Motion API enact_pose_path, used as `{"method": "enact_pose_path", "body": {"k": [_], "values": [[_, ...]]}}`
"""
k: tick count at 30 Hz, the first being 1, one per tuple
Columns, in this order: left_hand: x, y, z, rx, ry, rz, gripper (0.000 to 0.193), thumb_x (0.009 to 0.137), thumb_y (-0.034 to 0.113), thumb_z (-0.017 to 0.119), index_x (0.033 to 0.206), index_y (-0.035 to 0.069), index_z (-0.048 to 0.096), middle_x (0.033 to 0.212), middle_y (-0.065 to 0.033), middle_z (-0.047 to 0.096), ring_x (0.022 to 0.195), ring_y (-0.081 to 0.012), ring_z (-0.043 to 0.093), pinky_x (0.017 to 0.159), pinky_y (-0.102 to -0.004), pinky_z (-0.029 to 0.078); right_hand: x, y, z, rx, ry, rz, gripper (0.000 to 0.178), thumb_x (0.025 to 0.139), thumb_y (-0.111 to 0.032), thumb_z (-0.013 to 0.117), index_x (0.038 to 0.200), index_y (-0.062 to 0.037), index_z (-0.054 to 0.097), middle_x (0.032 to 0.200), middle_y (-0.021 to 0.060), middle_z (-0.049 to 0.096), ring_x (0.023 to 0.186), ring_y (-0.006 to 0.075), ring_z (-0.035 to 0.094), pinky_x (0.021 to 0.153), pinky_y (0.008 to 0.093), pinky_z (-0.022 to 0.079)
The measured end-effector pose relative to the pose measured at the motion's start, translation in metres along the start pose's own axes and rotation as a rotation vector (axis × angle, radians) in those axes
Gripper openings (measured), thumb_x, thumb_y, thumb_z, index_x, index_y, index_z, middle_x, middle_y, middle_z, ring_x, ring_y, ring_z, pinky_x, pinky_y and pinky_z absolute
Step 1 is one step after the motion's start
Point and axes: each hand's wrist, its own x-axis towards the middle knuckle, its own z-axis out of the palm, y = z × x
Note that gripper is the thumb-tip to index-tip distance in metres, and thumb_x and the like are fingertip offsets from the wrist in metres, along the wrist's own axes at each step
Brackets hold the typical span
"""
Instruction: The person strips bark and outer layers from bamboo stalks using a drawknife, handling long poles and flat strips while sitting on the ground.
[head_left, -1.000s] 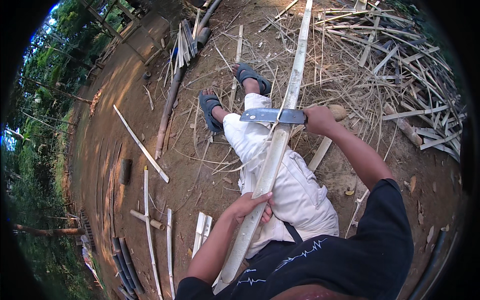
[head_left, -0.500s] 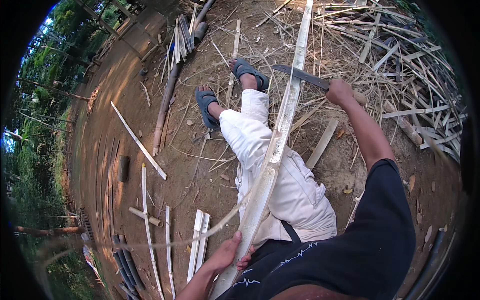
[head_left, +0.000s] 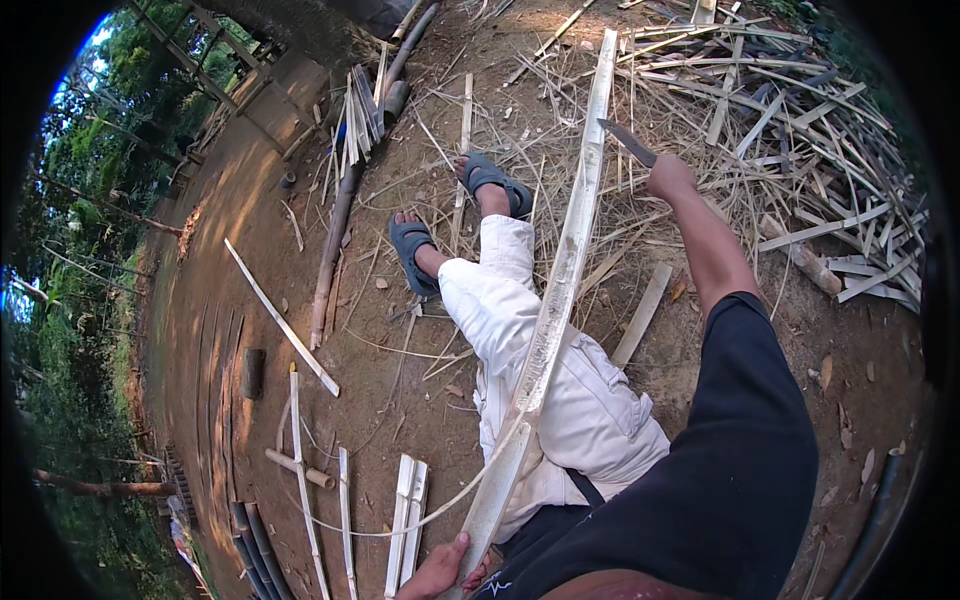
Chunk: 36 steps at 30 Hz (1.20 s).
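Observation:
A long split bamboo piece [head_left: 567, 265], pale inside, slants across my lap from the lower edge toward the far ground. My left hand [head_left: 440, 568] grips its near end, fingertips showing on both sides. In my right hand [head_left: 672, 178] is a machete [head_left: 630, 143], its handle mostly hidden in the closed fist. The blade points left, its tip at the right edge of the bamboo near the far end. A thin curled bamboo sliver [head_left: 455, 500] hangs off the left side of the piece, arching over the ground.
Split strips and shavings [head_left: 800, 150] are heaped at the far right. Two white bamboo lengths [head_left: 405, 520] lie left of my lap, beside slender strips [head_left: 300, 470]. A dark pole [head_left: 337, 240] rests beyond my sandalled feet. Dark bamboo poles [head_left: 258, 545] lie at lower left.
The bamboo piece and my left hand have slid nearer to me. The machete, which crossed over the bamboo, has drawn back to its right edge. The curled sliver has swung lower.

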Motion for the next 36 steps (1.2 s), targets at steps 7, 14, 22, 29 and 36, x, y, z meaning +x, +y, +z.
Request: {"method": "enact_pose_path", "body": {"k": [7,14,22,29,36], "values": [[0.014,0.007,-0.008,-0.111,-0.075,0.012,0.073,0.104,0.064,0.027,0.1,0.0,0.062,0.065,-0.0032,0.055,0.053,-0.0125,0.049,0.051,-0.0279,0.042,-0.094,-0.002,0.028,0.054,-0.097,-0.242,0.027,0.082,-0.024,0.067,0.098,-0.0025,0.071,0.099,0.0239,0.071,0.094,0.0409,0.07,0.085,0.0492,0.055],[0.048,0.057,0.006,-0.128,-0.051,0.139,0.074,0.105,0.062,0.029,0.105,-0.005,0.061,0.063,-0.0059,0.055,0.049,-0.0145,0.051,0.046,-0.0297,0.045,-0.24,-0.016,0.025,0.146,-0.133,-0.637,0.023,0.076,-0.021,0.072,0.085,-0.0021,0.064,0.085,0.0198,0.071,0.081,0.039,0.07,0.074,0.0502,0.055],[0.085,0.125,0.028,-0.157,-0.137,0.19,0.078,0.102,0.068,0.025,0.102,-0.003,0.057,0.061,-0.0066,0.055,0.043,-0.0145,0.049,0.042,-0.0306,0.044,-0.312,-0.009,0.049,0.486,-0.101,0.045,0.039,0.074,-0.033,0.084,0.09,-0.0005,0.068,0.086,0.0221,0.07,0.082,0.0412,0.069,0.074,0.0467,0.054],[0.114,0.121,0.028,-0.124,-0.137,0.265,0.079,0.101,0.071,0.025,0.102,-0.003,0.056,0.059,-0.0075,0.054,0.042,-0.016,0.049,0.04,-0.0311,0.043,-0.328,0.062,0.108,0.69,-0.288,0.335,0.032,0.074,-0.023,0.082,0.08,0.0045,0.065,0.075,0.0173,0.073,0.071,0.0291,0.074,0.069,0.0384,0.056],[0.095,0.139,0.024,-0.163,-0.25,0.261,0.074,0.101,0.07,0.027,0.1,0.001,0.055,0.059,-0.0053,0.05,0.043,-0.0144,0.048,0.04,-0.0306,0.041,-0.289,0.128,-0.013,0.511,0.232,0.213,0.01,0.084,-0.01,0.073,0.088,-0.003,0.068,0.074,0.0111,0.072,0.074,0.023,0.073,0.073,0.0375,0.053]]}}
